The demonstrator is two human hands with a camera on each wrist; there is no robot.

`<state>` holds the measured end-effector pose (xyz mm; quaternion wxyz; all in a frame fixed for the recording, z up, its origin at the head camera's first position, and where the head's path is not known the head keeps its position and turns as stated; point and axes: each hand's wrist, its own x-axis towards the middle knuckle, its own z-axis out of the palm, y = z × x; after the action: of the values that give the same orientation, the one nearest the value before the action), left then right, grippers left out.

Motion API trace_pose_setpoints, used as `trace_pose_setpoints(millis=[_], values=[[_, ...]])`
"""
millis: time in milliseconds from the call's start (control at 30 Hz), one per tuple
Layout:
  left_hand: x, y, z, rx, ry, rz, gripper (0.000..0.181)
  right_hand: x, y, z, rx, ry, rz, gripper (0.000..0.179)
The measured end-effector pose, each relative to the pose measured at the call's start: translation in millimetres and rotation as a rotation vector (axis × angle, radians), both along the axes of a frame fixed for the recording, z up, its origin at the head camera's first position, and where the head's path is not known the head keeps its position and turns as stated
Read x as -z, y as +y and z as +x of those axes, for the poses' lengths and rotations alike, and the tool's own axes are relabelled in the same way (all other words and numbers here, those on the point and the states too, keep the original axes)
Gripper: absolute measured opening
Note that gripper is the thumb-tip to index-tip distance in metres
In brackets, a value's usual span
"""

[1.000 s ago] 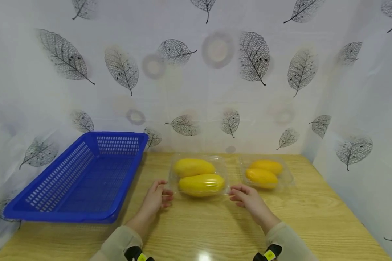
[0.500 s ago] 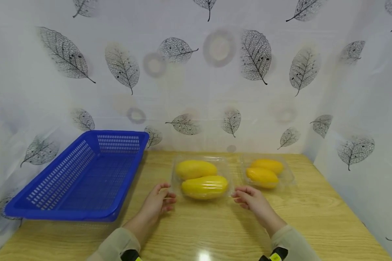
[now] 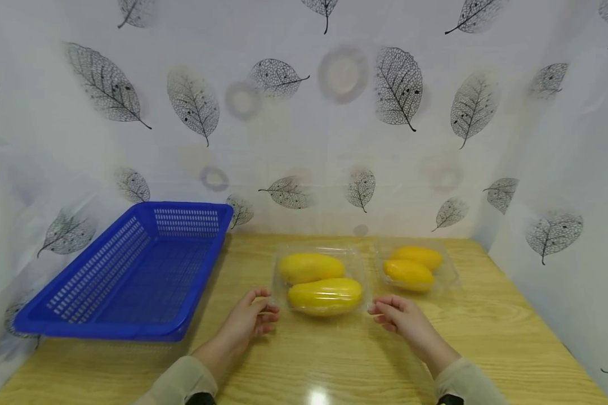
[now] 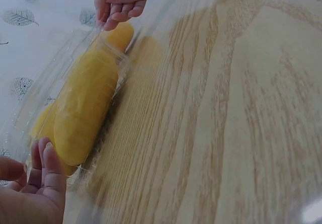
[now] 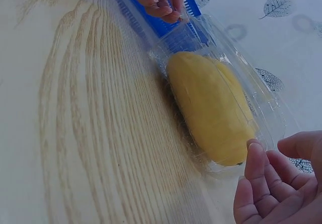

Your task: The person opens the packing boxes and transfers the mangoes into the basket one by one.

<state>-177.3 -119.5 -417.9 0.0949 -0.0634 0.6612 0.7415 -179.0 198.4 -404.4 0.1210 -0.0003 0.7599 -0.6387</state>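
Observation:
A clear plastic box (image 3: 356, 263) sits on the table in the head view with two elongated yellow fruits inside, mango-like in shape. One fruit (image 3: 310, 268) lies behind the other (image 3: 326, 296). My left hand (image 3: 245, 323) pinches the box's near left corner. At the near right corner my right hand (image 3: 405, 322) pinches the thin rim between thumb and fingers. In the right wrist view the box's wall (image 5: 271, 126) stands close to the right fingertips (image 5: 255, 147). The left wrist view shows the left fingers (image 4: 50, 161) curled beside the fruit's end.
To the left stands a large blue plastic basket (image 3: 202, 281) with slotted walls and nothing in it. A second clear box (image 3: 450, 273) with two orange-yellow fruits (image 3: 409, 274) sits at the right. A leaf-patterned curtain (image 3: 334, 140) hangs behind the wooden table (image 3: 314, 354).
The clear box with the larger yellow fruits has slid a little toward me and slightly right, both hands moving along with it. The basket and the other box stay put.

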Motion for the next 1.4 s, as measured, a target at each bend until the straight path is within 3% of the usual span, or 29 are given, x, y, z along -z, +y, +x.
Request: trace_pose_setpoints(millis=[533,833,1133,1400], values=[[-1.2,-7.5,10.0,0.12,-0.003,0.005,0.023,0.7,9.0,9.4,-0.047,-0.03,-0.004,0.041],[-0.9,-7.8,14.7,0.176,0.008,0.024,0.028,0.9,17.8,13.2,-0.102,-0.087,-0.118,0.039],[-4.1,-8.6,19.8,0.185,-0.009,0.021,0.026,3.4,21.2,14.0,-0.168,-0.136,-0.212,0.04],[-5.1,-9.5,21.7,0.196,0.002,0.014,0.026,4.7,22.7,14.0,-0.194,-0.146,-0.203,0.037]])
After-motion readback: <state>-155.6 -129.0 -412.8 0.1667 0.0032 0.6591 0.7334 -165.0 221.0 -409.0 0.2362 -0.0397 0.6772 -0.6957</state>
